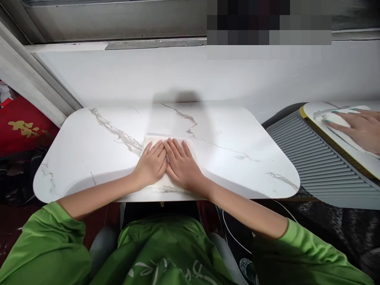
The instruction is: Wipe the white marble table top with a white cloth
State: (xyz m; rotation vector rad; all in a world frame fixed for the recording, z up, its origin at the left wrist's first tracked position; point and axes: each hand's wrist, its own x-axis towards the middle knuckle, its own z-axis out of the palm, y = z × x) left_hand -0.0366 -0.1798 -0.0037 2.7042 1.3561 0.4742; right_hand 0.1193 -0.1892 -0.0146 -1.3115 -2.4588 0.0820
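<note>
A white cloth (166, 186), folded into a flat pad, lies near the front edge of a white marble-patterned table (237, 130). My left hand (151, 163) rests flat on the cloth, fingers stretched out and pointing away from me. Beside it, my right hand (184, 164) also presses flat on the cloth, its fingers extended and slightly apart. The two hands touch along their inner sides. Most of the cloth's middle is hidden under them.
At the right, another person's hand (356, 126) lies on a white cloth (341, 134) on a second table with a grey ribbed side (320, 158). A red bag (26, 122) with gold print stands at the left. A white wall (118, 75) borders the table's far edge.
</note>
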